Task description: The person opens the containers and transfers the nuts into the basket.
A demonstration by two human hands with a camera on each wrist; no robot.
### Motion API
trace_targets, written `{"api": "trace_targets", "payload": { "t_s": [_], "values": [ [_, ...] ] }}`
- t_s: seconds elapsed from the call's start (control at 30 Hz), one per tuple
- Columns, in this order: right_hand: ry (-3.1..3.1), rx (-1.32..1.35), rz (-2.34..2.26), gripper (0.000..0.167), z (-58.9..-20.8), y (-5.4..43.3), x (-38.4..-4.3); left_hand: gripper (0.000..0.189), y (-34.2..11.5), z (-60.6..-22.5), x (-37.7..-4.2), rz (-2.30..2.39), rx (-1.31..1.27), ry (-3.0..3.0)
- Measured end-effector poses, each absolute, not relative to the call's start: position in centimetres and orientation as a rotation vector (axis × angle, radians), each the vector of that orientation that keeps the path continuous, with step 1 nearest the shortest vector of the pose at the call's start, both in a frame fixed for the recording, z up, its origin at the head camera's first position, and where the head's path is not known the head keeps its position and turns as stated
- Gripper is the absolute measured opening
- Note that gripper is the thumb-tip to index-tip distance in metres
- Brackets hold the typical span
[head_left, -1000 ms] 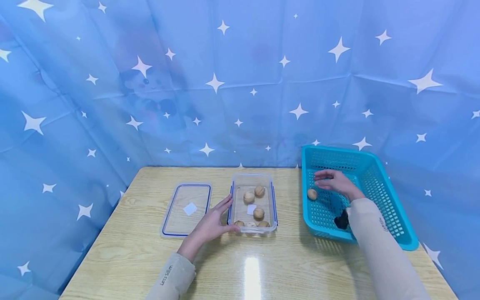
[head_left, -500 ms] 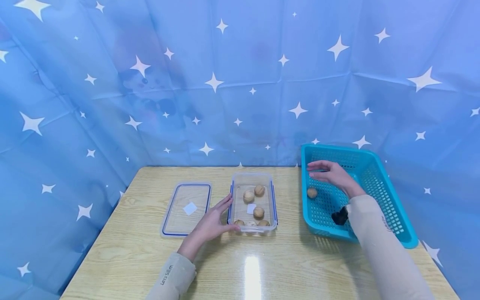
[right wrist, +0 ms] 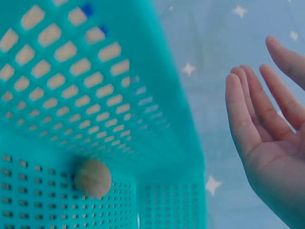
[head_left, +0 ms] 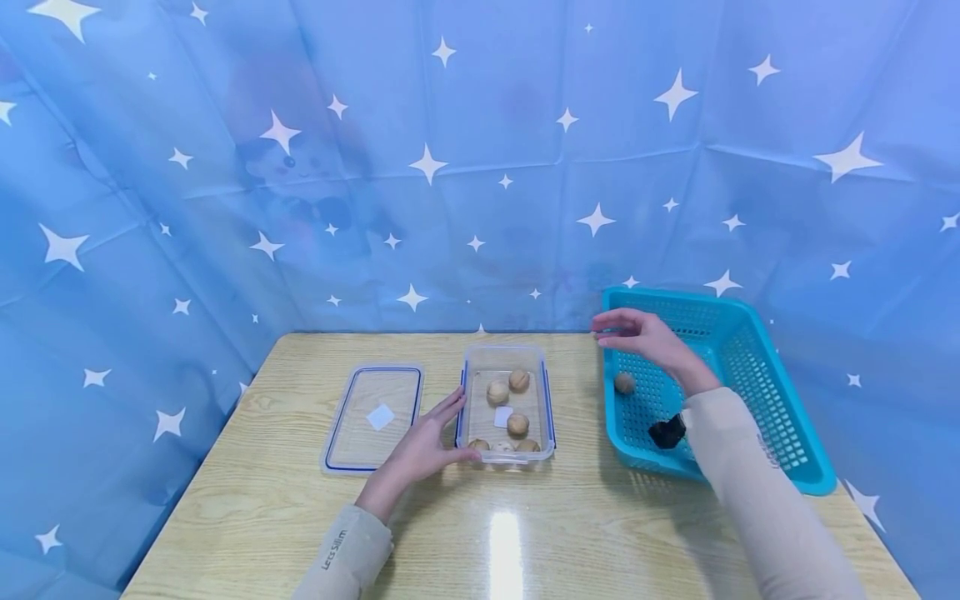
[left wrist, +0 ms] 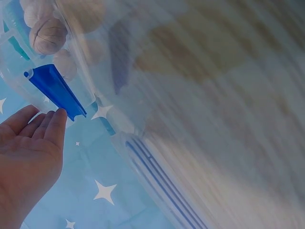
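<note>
the walnut (head_left: 624, 383) lies in the basket (head_left: 757, 379), seemingly below the nearer right hand (head_left: 654, 340), its thumb and fingers apart, gripping nothing.

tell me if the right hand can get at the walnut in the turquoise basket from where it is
Probably yes: the right hand looks empty, raised over the side of the turquoise basket, and the walnut lies uncovered inside. The hand would likely need only to move inward and down.

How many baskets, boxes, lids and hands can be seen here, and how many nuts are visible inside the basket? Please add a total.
Basket: 1
Box: 1
Lid: 1
Left hand and right hand: 2
Nut inside the basket: 1
Total: 6
</note>
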State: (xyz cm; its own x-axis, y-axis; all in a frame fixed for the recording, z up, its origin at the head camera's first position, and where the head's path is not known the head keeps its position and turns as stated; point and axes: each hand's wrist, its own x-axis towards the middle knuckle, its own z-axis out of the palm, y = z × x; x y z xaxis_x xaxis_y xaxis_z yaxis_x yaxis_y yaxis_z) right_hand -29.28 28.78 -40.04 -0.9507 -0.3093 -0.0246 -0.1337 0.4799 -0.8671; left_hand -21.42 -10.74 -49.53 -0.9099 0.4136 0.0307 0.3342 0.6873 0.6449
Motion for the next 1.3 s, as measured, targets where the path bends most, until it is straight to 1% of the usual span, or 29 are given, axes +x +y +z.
{"api": "trace_targets", "payload": {
  "t_s": [0.27, 0.5, 0.8, 1.1, 1.3],
  "values": [
    [2.500, -0.494, -1.505, 0.041, -39.8, 26.1, -28.7, 0.099, -10.7, -49.5, -21.4, 1.032, 0.619, 2.773],
    [2.418, -0.598, -1.559, 0.043, -39.8, 23.7, -27.7, 0.099, -10.7, -49.5, -21.4, 1.027, 0.614, 2.779],
    [2.338, -0.584, -1.589, 0.041, -40.0, 20.9, -26.7, 0.099, -10.6, -49.5, -21.5, 1.026, 0.616, 2.781],
    [2.251, -0.742, -1.627, 0.039, -40.8, 18.4, -25.8, 0.100, -10.6, -49.4, -21.5, 1.009, 0.603, 2.782],
    [2.205, -0.802, -1.637, 0.041, -41.5, 16.9, -25.3, 0.099, -10.6, -49.3, -21.5, 1.022, 0.592, 2.773]
  ]
}}
